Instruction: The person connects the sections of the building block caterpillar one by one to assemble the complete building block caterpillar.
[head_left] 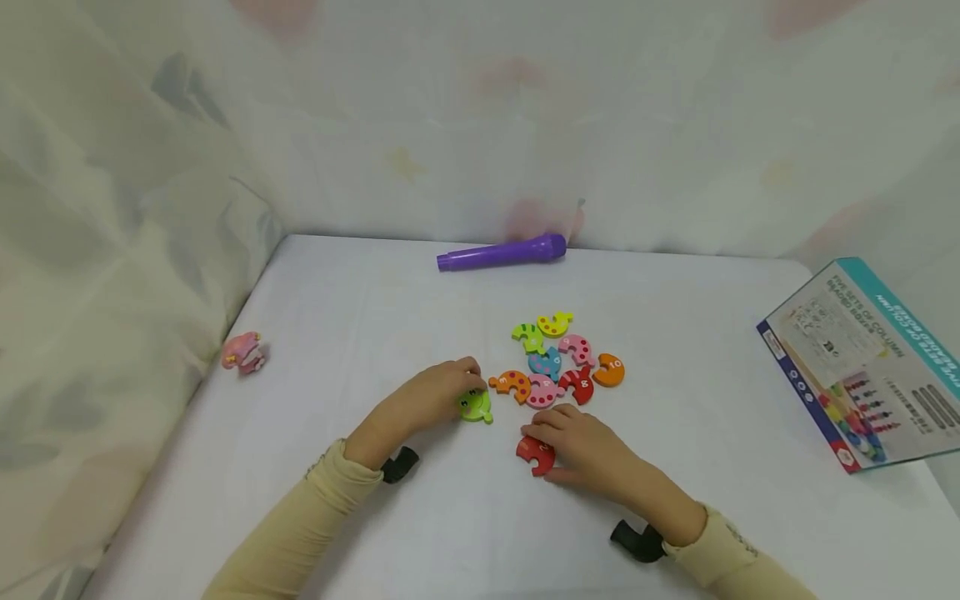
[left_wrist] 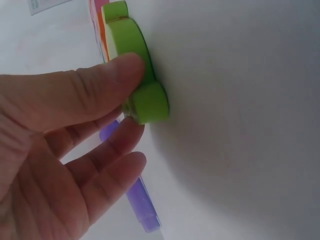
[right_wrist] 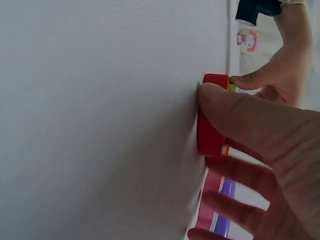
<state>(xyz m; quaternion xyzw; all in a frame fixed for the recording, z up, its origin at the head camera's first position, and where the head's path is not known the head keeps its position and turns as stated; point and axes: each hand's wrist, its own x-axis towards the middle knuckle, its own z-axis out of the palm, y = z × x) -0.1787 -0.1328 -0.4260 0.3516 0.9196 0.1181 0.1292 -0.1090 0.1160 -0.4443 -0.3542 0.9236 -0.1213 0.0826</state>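
My left hand [head_left: 432, 395] pinches a green puzzle piece [head_left: 476, 406] with a smiling animal face; in the left wrist view the thumb presses on its green edge [left_wrist: 131, 40]. To the right and nearer, my right hand [head_left: 588, 450] holds a red curved puzzle piece [head_left: 536, 454] with a number on it. The right wrist view has the thumb against the side of this red piece [right_wrist: 211, 131]. Just beyond both hands lies a cluster of curved numbered pieces, among them an orange spotted piece [head_left: 513, 384], a pink spotted piece [head_left: 544, 392] and a dark red piece [head_left: 577, 385].
A purple toy microphone [head_left: 501, 253] lies near the table's back edge. At the left edge sits a small pink toy figure [head_left: 243, 353]. A printed box [head_left: 862, 367] stands at the right. Patterned cloth [head_left: 480, 117] hangs behind the white table [head_left: 360, 308].
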